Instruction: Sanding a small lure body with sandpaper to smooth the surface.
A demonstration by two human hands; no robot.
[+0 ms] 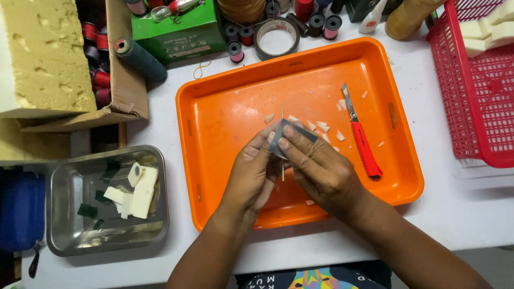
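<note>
Left hand (pixel 250 174) pinched a thin stick (pixel 282 172) | right hand (pixel 316 166) gripped a grey sheet (pixel 289 136) against it | over orange tray (pixel 225 107) | red-handled knife (pixel 361 136) lay right.

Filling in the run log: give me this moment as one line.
left hand: on thin stick | right hand: holds grey sheet | over orange tray | red-handled knife lying in tray
</note>
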